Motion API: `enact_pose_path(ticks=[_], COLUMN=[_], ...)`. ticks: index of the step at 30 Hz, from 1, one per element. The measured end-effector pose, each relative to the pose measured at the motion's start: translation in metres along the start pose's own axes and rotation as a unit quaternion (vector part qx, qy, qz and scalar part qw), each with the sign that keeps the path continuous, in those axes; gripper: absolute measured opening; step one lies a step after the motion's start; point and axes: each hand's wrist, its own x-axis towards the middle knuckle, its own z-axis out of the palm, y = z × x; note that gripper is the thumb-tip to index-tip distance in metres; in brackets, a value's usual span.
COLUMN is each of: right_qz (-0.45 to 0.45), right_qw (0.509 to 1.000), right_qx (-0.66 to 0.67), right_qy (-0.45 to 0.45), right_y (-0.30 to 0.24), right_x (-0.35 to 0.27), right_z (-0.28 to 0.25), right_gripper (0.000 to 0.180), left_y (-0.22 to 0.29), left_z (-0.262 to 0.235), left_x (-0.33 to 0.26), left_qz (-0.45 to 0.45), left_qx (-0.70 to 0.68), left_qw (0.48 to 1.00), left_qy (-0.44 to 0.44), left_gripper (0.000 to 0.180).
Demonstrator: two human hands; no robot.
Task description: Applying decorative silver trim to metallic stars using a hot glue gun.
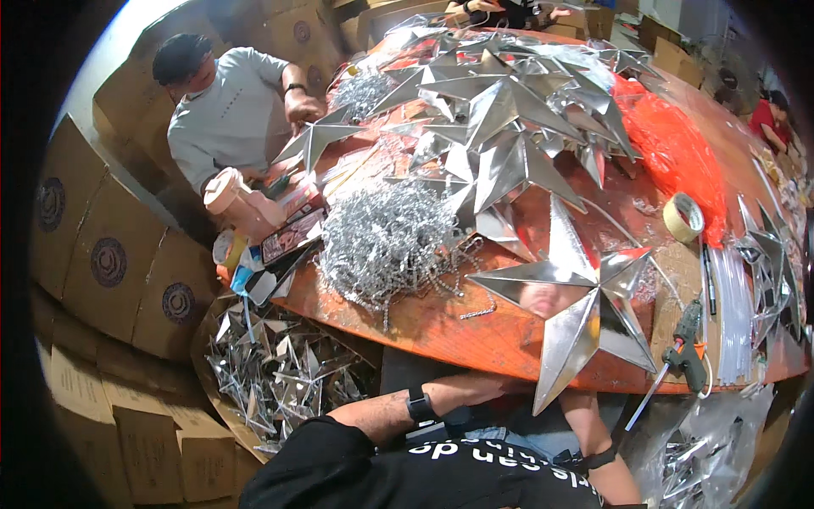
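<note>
A large silver five-pointed star (572,331) of shiny folded sheet stands at the near table edge, its lowest point reaching past the edge. Beside that lower point is my left hand (492,386), reaching in from the left with its fingers hidden. On the other side, my right hand (581,409) comes up close behind the star, and its fingers are hidden too. Whether either hand grips anything I cannot make out. A green and black glue gun (685,352) with a glue stick in it lies right of the star. Left of the star is a heap of silver bead chain (386,242).
Several silver stars (513,110) pile up mid-table near a red plastic bag (674,144). A tape roll (683,217) and clear glue sticks (731,314) lie at right. A box of silver pieces (284,365) stands below left. A co-worker (242,110) handles a star across the table.
</note>
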Motion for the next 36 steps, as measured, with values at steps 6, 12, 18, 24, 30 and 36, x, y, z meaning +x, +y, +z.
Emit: enact_pose_path(ticks=[6, 12, 18, 24, 30, 36], right_qz=[-0.119, -0.030, -0.057, -0.068, -0.087, -0.092], right_qw=[0.967, 0.991, 0.991, 0.979, 0.975, 0.970], right_qx=[-0.178, -0.107, -0.086, -0.151, -0.153, -0.184], right_qy=[0.138, 0.071, 0.089, 0.120, 0.138, 0.129], right_y=[0.012, -0.018, -0.003, -0.008, 0.005, -0.004], right_x=[0.001, 0.006, 0.004, 0.006, 0.005, 0.010], right_z=[0.014, 0.011, 0.016, 0.017, 0.023, 0.008], right_gripper=[0.032, 0.036, 0.037, 0.039, 0.037, 0.033], left_y=[0.006, 0.026, 0.027, -0.003, 0.008, -0.005], left_z=[0.004, 0.019, 0.014, 0.014, 0.012, 0.004], left_x=[0.005, -0.006, -0.001, 0.000, 0.000, -0.002], left_qz=[-0.089, -0.104, -0.111, 0.001, -0.072, -0.035], left_qx=[0.065, 0.048, 0.103, 0.067, 0.021, 0.117], left_qw=[0.994, 0.992, 0.988, 0.997, 0.997, 0.993], left_qy=[-0.018, 0.050, -0.024, 0.022, -0.025, 0.006], left_gripper=[0.037, 0.034, 0.037, 0.032, 0.032, 0.033])
